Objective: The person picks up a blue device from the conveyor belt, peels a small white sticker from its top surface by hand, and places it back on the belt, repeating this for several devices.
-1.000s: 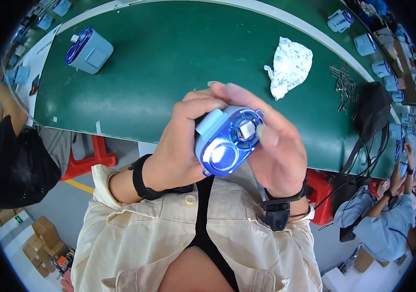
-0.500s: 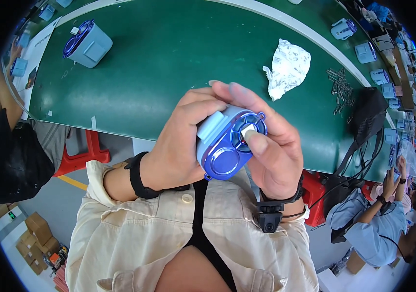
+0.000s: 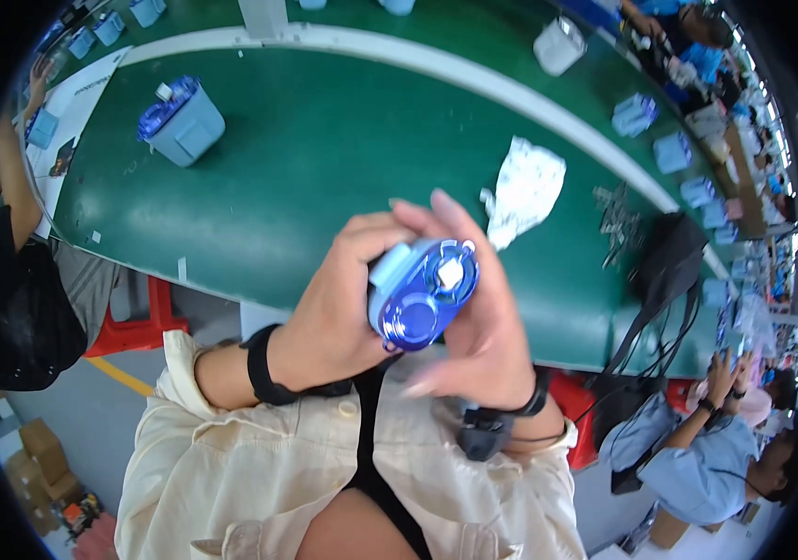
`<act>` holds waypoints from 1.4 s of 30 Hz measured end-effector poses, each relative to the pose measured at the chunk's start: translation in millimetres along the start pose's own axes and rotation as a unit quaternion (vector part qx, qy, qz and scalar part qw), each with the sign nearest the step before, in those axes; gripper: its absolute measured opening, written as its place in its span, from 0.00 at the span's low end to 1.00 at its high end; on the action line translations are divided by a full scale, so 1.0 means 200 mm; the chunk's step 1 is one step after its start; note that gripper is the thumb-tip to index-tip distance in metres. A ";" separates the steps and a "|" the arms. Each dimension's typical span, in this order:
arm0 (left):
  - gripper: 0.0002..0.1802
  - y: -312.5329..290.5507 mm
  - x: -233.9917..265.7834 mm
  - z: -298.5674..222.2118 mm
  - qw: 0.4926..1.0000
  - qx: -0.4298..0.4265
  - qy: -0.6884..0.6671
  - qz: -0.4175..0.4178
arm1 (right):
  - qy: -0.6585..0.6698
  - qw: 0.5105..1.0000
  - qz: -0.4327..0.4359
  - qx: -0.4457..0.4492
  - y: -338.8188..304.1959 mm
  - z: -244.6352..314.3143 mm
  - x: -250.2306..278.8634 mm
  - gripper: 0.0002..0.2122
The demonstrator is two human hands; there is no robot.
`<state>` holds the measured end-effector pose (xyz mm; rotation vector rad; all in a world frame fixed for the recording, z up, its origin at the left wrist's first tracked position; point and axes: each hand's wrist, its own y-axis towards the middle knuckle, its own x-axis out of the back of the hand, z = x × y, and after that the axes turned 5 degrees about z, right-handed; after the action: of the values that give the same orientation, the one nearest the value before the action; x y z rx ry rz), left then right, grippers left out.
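Between my hands is a light-blue plastic device (image 3: 408, 303) with a shiny dark-blue top. Its top has a round disc at the near end and a ring at the far end, with a small white square piece (image 3: 450, 273) in the ring. My left hand (image 3: 335, 289) is wrapped round the device's left side. My right hand (image 3: 492, 341) cups its right side, fingers curved behind the far end, its thumb lifted off and pointing left, slightly blurred. The device's underside is hidden.
A similar light-blue device (image 3: 189, 126) stands on the green table (image 3: 324, 140) at far left. Crumpled white wrapping (image 3: 525, 191), a pile of small metal parts (image 3: 615, 224) and a black bag (image 3: 669, 257) with straps lie on the right. A co-worker (image 3: 697, 467) sits at right.
My right thumb has come off the white piece in the ring and swung down and left. The device and both hands have shifted slightly left, and the head view has tilted up.
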<state>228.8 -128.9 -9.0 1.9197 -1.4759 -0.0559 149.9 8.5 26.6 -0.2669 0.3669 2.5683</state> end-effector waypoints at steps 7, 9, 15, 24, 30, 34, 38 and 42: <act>0.53 0.09 0.12 -0.02 0.997 0.047 0.033 -0.048 | -0.228 0.969 0.086 -0.026 0.36 0.11 0.18 0.37; 0.55 0.09 0.16 -0.02 0.993 0.067 0.062 -0.072 | -0.243 0.969 0.004 -0.036 0.59 0.07 0.30 0.35; 0.57 0.06 0.25 0.06 0.990 0.101 -0.013 -0.099 | -0.432 0.879 -0.199 0.037 1.19 -0.07 0.91 0.39; 0.53 0.02 0.32 0.10 0.988 0.122 0.016 -0.089 | -0.788 0.582 -0.163 0.118 1.51 -0.02 0.90 0.47; 0.53 0.05 0.33 0.11 0.989 0.118 0.001 -0.084 | -0.711 0.694 -0.104 -0.047 1.74 -0.11 0.73 0.47; 0.53 0.04 0.33 0.10 0.988 0.122 -0.014 -0.089 | -0.695 0.709 -0.101 -0.067 1.68 -0.12 0.77 0.43; 0.55 0.02 0.31 0.12 0.987 0.130 -0.020 -0.087 | -0.612 0.788 -0.063 -0.026 1.49 -0.01 0.66 0.38; 0.60 0.01 0.32 0.11 0.987 0.131 -0.033 -0.084 | -0.477 0.855 0.205 -0.007 1.08 0.19 0.39 0.32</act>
<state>239.8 -195.0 -1.9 2.2720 -1.4184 -0.0018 -34.2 -120.9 86.3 1.1708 0.0109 2.7101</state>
